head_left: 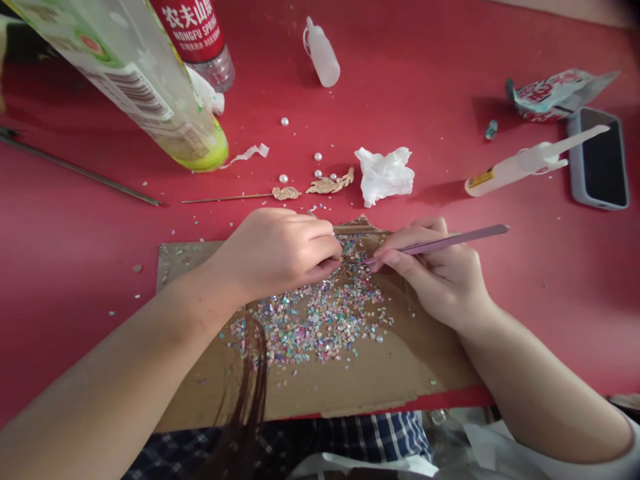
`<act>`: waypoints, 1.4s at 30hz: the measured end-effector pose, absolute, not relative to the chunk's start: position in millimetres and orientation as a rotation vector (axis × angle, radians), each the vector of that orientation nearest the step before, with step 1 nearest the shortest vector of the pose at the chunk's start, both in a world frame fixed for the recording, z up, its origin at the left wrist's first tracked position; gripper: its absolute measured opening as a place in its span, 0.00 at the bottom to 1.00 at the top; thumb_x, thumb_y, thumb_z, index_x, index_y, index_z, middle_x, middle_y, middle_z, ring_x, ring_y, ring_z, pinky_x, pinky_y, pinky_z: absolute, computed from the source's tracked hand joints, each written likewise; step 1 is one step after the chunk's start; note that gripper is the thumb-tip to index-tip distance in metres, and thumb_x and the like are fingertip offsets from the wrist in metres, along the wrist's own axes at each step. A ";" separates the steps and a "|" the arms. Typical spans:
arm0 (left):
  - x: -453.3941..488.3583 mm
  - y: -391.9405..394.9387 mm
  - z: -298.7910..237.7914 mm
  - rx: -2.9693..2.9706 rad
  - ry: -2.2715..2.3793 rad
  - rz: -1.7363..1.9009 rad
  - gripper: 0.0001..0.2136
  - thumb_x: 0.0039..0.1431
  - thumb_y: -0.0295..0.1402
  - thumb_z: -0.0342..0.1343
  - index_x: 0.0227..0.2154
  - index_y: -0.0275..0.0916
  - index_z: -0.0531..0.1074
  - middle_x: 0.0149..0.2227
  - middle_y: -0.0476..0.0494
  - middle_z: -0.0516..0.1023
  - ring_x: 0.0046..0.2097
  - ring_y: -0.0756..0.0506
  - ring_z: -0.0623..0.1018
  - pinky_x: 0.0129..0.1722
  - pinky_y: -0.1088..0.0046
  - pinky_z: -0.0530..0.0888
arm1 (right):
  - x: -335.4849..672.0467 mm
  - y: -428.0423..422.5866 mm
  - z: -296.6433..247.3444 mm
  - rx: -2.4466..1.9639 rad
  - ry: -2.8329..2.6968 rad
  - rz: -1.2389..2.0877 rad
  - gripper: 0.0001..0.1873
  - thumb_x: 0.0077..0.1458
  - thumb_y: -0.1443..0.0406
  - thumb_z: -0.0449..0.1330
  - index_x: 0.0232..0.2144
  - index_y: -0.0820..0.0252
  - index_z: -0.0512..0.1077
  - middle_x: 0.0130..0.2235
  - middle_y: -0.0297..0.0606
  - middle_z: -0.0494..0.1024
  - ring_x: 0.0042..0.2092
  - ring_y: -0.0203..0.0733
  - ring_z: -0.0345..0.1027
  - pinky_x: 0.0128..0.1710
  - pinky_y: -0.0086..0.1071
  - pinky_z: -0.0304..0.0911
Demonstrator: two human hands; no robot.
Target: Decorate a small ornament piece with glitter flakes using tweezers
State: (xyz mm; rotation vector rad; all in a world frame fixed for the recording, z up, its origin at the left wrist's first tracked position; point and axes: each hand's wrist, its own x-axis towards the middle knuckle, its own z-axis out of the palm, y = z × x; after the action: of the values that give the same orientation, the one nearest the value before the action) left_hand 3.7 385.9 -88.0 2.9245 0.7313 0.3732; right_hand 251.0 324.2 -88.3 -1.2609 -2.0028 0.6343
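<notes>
My right hand (435, 267) is closed around purple tweezers (450, 239), their tips pointing left among the coloured chips. Opposite it, my left hand (295, 250) pinches a small thin golden piece (345, 267), mostly hidden by the fingers; its kind cannot be made out. The tweezer tips are close to that piece. Beneath both hands, many shiny coloured chips (320, 327) lie spread over a sheet of cardboard (350, 393). Just beyond my left hand lie a hairpin-like stick with a leaf end (287, 193) and a golden leaf piece (330, 184).
Crumpled tissue (385, 175), loose pearl beads (318, 157) and a small white squeeze bottle (323, 57) lie on the red table. A glue bottle (515, 167), phone (599, 160) and wrapper (560, 97) are at right. Large bottles (150, 87) stand at left, near a thin rod (90, 170).
</notes>
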 end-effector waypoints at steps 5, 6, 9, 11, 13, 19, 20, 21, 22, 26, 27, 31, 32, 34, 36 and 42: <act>2.6 386.0 -90.3 2.923 0.716 0.433 0.13 0.72 0.33 0.51 0.33 0.43 0.79 0.33 0.52 0.82 0.32 0.50 0.76 0.33 0.69 0.66 | 251.0 323.4 -88.6 -1.259 -1.983 0.639 0.10 0.70 0.63 0.60 0.33 0.51 0.77 0.31 0.29 0.85 0.33 0.41 0.77 0.42 0.43 0.63; 2.6 385.9 -90.3 2.924 0.714 0.440 0.13 0.72 0.32 0.51 0.33 0.43 0.79 0.33 0.52 0.82 0.32 0.49 0.76 0.33 0.68 0.66 | 251.5 323.0 -89.2 -1.255 -1.976 0.644 0.10 0.69 0.64 0.60 0.34 0.51 0.77 0.31 0.29 0.85 0.34 0.41 0.78 0.43 0.43 0.62; 2.9 385.8 -89.2 2.921 0.726 0.406 0.13 0.72 0.32 0.50 0.34 0.43 0.79 0.34 0.51 0.83 0.33 0.49 0.76 0.33 0.68 0.66 | 253.1 321.8 -91.2 -1.233 -1.946 0.667 0.08 0.68 0.66 0.61 0.34 0.51 0.77 0.32 0.28 0.85 0.33 0.41 0.78 0.46 0.44 0.60; 3.0 385.9 -88.3 2.915 0.734 0.378 0.14 0.72 0.32 0.49 0.35 0.43 0.79 0.34 0.51 0.83 0.33 0.49 0.77 0.33 0.67 0.66 | 253.8 321.5 -92.0 -1.235 -1.947 0.670 0.08 0.67 0.67 0.62 0.34 0.51 0.77 0.32 0.27 0.85 0.33 0.40 0.77 0.46 0.44 0.60; 2.9 386.2 -88.1 2.914 0.734 0.372 0.14 0.72 0.32 0.49 0.34 0.43 0.79 0.34 0.51 0.83 0.33 0.49 0.77 0.33 0.67 0.66 | 253.7 321.6 -92.1 -1.251 -1.968 0.657 0.07 0.67 0.67 0.62 0.34 0.51 0.77 0.32 0.27 0.85 0.33 0.40 0.77 0.46 0.43 0.59; 3.5 386.3 -91.0 2.919 0.706 0.446 0.13 0.72 0.32 0.50 0.34 0.42 0.79 0.33 0.51 0.83 0.33 0.50 0.77 0.33 0.69 0.66 | 251.8 323.4 -91.4 -1.255 -2.015 0.645 0.10 0.68 0.67 0.60 0.33 0.52 0.77 0.32 0.27 0.85 0.33 0.40 0.77 0.45 0.43 0.58; 3.6 386.2 -91.3 2.917 0.702 0.451 0.13 0.72 0.32 0.50 0.34 0.42 0.79 0.34 0.51 0.83 0.33 0.50 0.77 0.33 0.69 0.66 | 251.6 323.7 -91.3 -1.257 -2.013 0.645 0.10 0.68 0.66 0.61 0.33 0.52 0.77 0.32 0.27 0.85 0.33 0.40 0.77 0.45 0.43 0.58; 3.7 386.1 -91.5 2.915 0.701 0.454 0.13 0.72 0.32 0.51 0.34 0.42 0.79 0.34 0.51 0.83 0.33 0.50 0.77 0.33 0.69 0.66 | 251.5 323.9 -91.2 -1.255 -2.007 0.642 0.10 0.68 0.66 0.61 0.33 0.52 0.77 0.32 0.27 0.85 0.33 0.40 0.77 0.45 0.43 0.59; 3.6 386.0 -91.7 2.914 0.701 0.454 0.13 0.72 0.32 0.51 0.34 0.42 0.79 0.34 0.52 0.83 0.33 0.50 0.77 0.33 0.70 0.66 | 251.4 324.1 -91.1 -1.250 -2.002 0.639 0.10 0.69 0.66 0.61 0.33 0.52 0.77 0.32 0.27 0.85 0.32 0.40 0.77 0.45 0.42 0.59; 2.1 386.2 -93.2 2.915 0.704 0.464 0.13 0.72 0.32 0.50 0.34 0.42 0.79 0.34 0.52 0.82 0.34 0.50 0.77 0.33 0.70 0.66 | 250.9 324.2 -90.3 -1.217 -1.984 0.645 0.11 0.69 0.66 0.60 0.33 0.52 0.77 0.31 0.27 0.85 0.32 0.38 0.77 0.44 0.40 0.60; 1.7 386.5 -93.9 2.916 0.697 0.478 0.13 0.72 0.33 0.50 0.34 0.42 0.79 0.34 0.52 0.82 0.33 0.50 0.77 0.33 0.70 0.65 | 250.8 324.1 -90.1 -1.211 -1.980 0.655 0.11 0.70 0.66 0.60 0.33 0.52 0.77 0.32 0.27 0.85 0.33 0.38 0.77 0.44 0.40 0.60; 0.9 387.9 -96.5 2.911 0.663 0.538 0.13 0.73 0.33 0.51 0.34 0.41 0.79 0.34 0.52 0.82 0.33 0.50 0.76 0.33 0.71 0.65 | 249.6 324.0 -89.1 -1.207 -1.940 0.684 0.13 0.70 0.65 0.59 0.32 0.52 0.78 0.32 0.28 0.85 0.34 0.39 0.78 0.42 0.41 0.64; 1.0 388.1 -96.8 2.909 0.661 0.543 0.13 0.73 0.33 0.51 0.34 0.41 0.79 0.33 0.51 0.82 0.33 0.50 0.76 0.33 0.71 0.65 | 249.2 324.2 -88.7 -1.202 -1.921 0.696 0.13 0.70 0.65 0.59 0.32 0.52 0.78 0.32 0.29 0.85 0.34 0.39 0.78 0.42 0.41 0.65; 1.0 388.2 -96.8 2.904 0.660 0.541 0.13 0.72 0.33 0.51 0.34 0.41 0.78 0.33 0.51 0.82 0.33 0.50 0.76 0.33 0.72 0.65 | 248.0 324.8 -87.9 -1.181 -1.878 0.739 0.12 0.70 0.65 0.60 0.32 0.52 0.78 0.31 0.29 0.85 0.34 0.39 0.79 0.40 0.40 0.67; 1.0 387.9 -96.8 2.902 0.666 0.553 0.12 0.72 0.33 0.51 0.34 0.41 0.78 0.33 0.51 0.81 0.33 0.50 0.76 0.33 0.72 0.65 | 246.9 324.9 -87.4 -1.132 -1.809 0.814 0.11 0.70 0.66 0.60 0.33 0.52 0.79 0.31 0.30 0.85 0.35 0.39 0.80 0.38 0.37 0.70; 0.2 387.7 -98.4 2.907 0.658 0.597 0.11 0.71 0.32 0.52 0.33 0.41 0.77 0.32 0.51 0.81 0.32 0.50 0.77 0.32 0.72 0.65 | 245.2 322.6 -89.4 -1.031 -1.521 0.986 0.07 0.69 0.63 0.63 0.37 0.52 0.81 0.32 0.32 0.84 0.35 0.40 0.81 0.37 0.35 0.77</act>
State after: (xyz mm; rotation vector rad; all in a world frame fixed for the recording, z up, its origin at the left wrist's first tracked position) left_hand 0.2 387.7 -98.4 2.9069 0.6581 0.5972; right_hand 245.2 322.6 -89.4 -1.0310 -1.5208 0.9858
